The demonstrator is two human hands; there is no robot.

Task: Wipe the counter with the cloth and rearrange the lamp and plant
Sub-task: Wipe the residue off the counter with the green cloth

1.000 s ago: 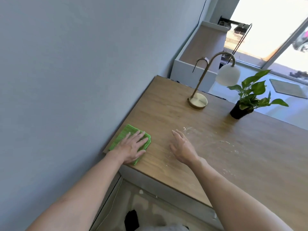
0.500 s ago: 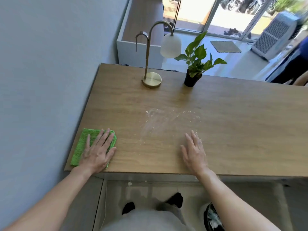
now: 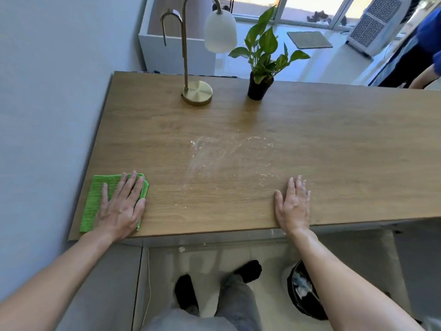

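A folded green cloth (image 3: 94, 201) lies at the near left corner of the wooden counter (image 3: 334, 144). My left hand (image 3: 121, 207) rests flat on it, fingers spread. Flat on bare wood near the front edge, further right, is my right hand (image 3: 292, 204), holding nothing. White crumbs and a powdery smear (image 3: 222, 156) mark the middle of the counter. At the far edge stands a brass lamp (image 3: 196, 91) with a white shade, and a small green plant in a black pot (image 3: 257, 88) stands just to its right.
A grey wall runs along the counter's left side. A black waste bin (image 3: 301, 290) stands on the floor under my right arm. A person in blue (image 3: 427, 44) is at the far right. A white cabinet (image 3: 171, 53) is behind the lamp.
The view has swung to face the counter squarely. My right hand has moved right and settled flat near the front edge. My left hand stays on the cloth.
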